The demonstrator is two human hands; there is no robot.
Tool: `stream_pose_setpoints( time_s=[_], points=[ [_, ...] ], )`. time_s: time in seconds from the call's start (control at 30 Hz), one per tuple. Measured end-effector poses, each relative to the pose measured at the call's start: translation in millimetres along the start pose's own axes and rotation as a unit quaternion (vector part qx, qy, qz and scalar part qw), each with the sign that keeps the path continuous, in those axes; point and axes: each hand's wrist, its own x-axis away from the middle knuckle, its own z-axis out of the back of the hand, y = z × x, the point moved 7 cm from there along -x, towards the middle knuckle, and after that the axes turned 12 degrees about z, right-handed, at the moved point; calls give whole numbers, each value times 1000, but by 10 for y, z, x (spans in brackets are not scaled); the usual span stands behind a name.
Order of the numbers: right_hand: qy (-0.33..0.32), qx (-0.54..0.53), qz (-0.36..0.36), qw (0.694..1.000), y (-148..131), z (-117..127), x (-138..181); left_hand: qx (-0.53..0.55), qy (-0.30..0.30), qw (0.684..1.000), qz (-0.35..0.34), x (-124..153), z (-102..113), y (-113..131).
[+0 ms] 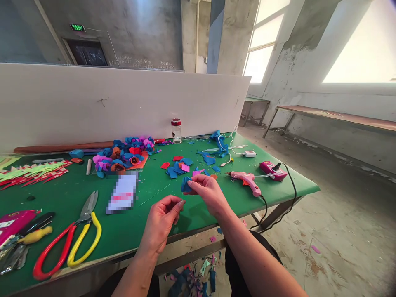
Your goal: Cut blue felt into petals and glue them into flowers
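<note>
Pinched between thumb and fingers of my right hand (pixel 208 190) is a small blue crepe-paper petal (pixel 186 185), held above the table's front part. My left hand (pixel 165 216) is just left of and below it, fingers curled and thumb against the forefinger; whether anything thin is in that pinch I cannot make out. Behind the hands lies a loose pile of blue, red and pink paper pieces (pixel 177 168). Further left is a heap of paper roses (pixel 120 156) in blue, purple, red and brown. A pink glue gun (pixel 247 179) rests to the right of my right hand.
Red-and-yellow-handled scissors (pixel 88 222) lie left on the green table (pixel 161 181). A lidded glass jar (pixel 176 131) stands at the back before a white board (pixel 130 103). A black cord runs from a magenta box (pixel 274 170) over the right edge. Paper scraps litter the floor.
</note>
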Motion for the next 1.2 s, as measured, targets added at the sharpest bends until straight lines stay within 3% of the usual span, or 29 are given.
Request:
stream_pose_setpoints(
  time_s=[0.73, 1.03, 1.2],
  points=[
    [-9, -41, -25, 999, -55, -106, 74, 7, 6, 1000, 8, -7, 0, -40],
    [7, -91, -72, 993, 163, -64, 92, 19, 19, 1000, -4, 3, 4, 9],
    [-32, -150, -92, 984, 177, -184, 136, 33, 19, 999, -12, 6, 24, 26]
  ],
)
